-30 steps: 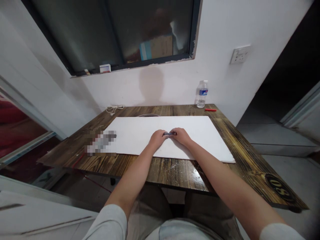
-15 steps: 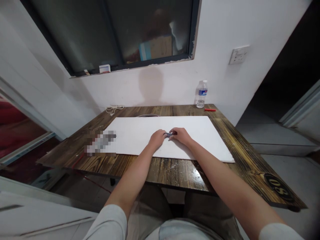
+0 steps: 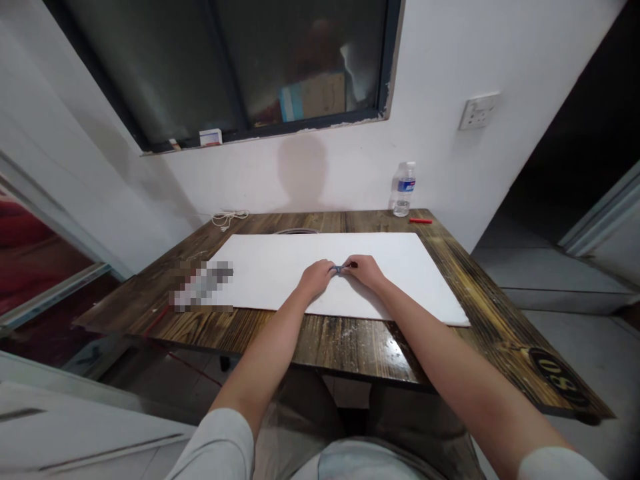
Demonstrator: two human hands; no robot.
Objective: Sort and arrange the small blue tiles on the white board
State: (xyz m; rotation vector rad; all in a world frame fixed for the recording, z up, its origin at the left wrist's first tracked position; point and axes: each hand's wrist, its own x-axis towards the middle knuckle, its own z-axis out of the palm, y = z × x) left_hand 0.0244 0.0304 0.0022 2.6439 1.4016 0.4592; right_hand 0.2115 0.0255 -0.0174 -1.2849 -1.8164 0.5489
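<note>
A large white sheet [image 3: 280, 267] lies flat on the dark wooden table [image 3: 325, 340]. Both my hands rest on its middle, close together. My left hand [image 3: 316, 277] and my right hand [image 3: 364, 270] have their fingers curled and pinch the two ends of a small dark bluish object [image 3: 340, 269] between them. The object is too small to name.
A water bottle [image 3: 403, 189] and a red pen [image 3: 421, 220] stand at the table's back right by the wall. A white cable [image 3: 229, 217] lies at the back left. A blurred patch [image 3: 203, 285] covers the sheet's left edge. A wall socket [image 3: 479, 111] is at right.
My hands have stayed in place on the sheet. The small object between them looks shorter now than one second ago, and the fingertips are slightly nearer each other.
</note>
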